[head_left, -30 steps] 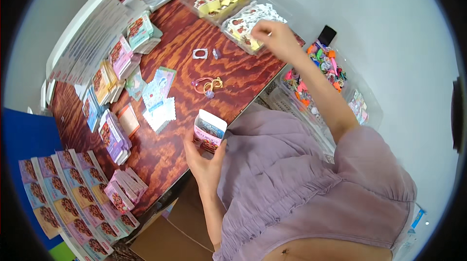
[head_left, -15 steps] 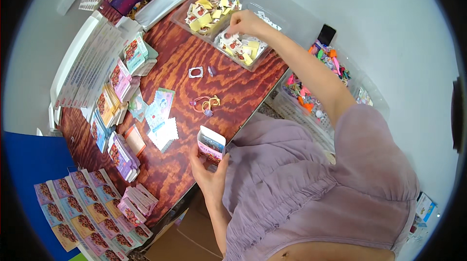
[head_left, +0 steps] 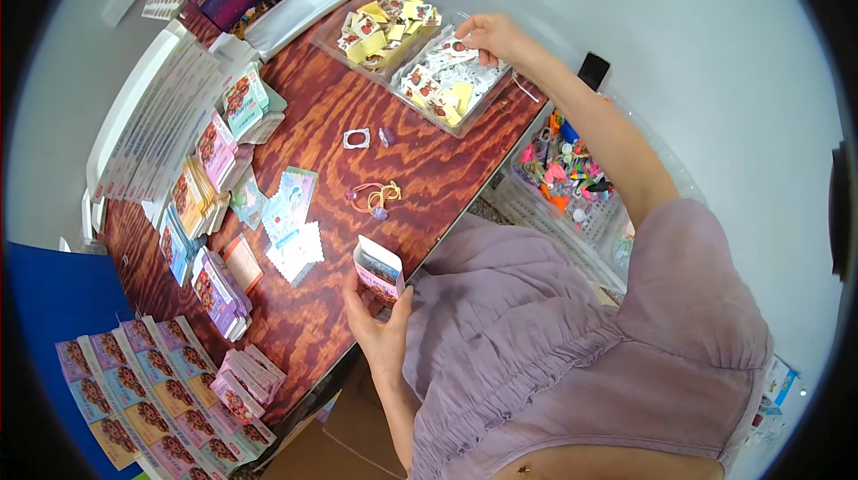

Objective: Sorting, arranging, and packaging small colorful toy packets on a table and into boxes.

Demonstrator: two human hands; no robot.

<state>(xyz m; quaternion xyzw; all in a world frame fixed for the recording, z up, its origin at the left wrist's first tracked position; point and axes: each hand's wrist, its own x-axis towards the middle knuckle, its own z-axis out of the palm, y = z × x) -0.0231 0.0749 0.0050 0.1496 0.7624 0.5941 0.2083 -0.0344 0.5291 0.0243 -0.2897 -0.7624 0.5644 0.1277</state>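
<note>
My left hand [head_left: 380, 324] holds a small open paper packet [head_left: 377, 269] upright at the near edge of the wooden table [head_left: 429, 176]. My right hand [head_left: 490, 36] reaches out over a clear tray of small stickers [head_left: 447, 82] and pinches one small piece above it. A second clear tray [head_left: 382, 26] with yellow and printed pieces sits to its left. On the table between my hands lie a few hair ties [head_left: 375, 197], a white square frame [head_left: 356, 138] and a small bead [head_left: 386, 136].
Stacks of printed packets [head_left: 214, 203] line the table's left side, with loose cards [head_left: 290, 225] near the middle. More packets [head_left: 134, 400] lie fanned out at lower left. A clear bin of colourful small items [head_left: 572, 176] stands to the right of the table.
My right hand has stayed over the sticker tray, now pinching a piece. The view has shifted, so the table sits lower in the frame. The left hand still holds the packet.
</note>
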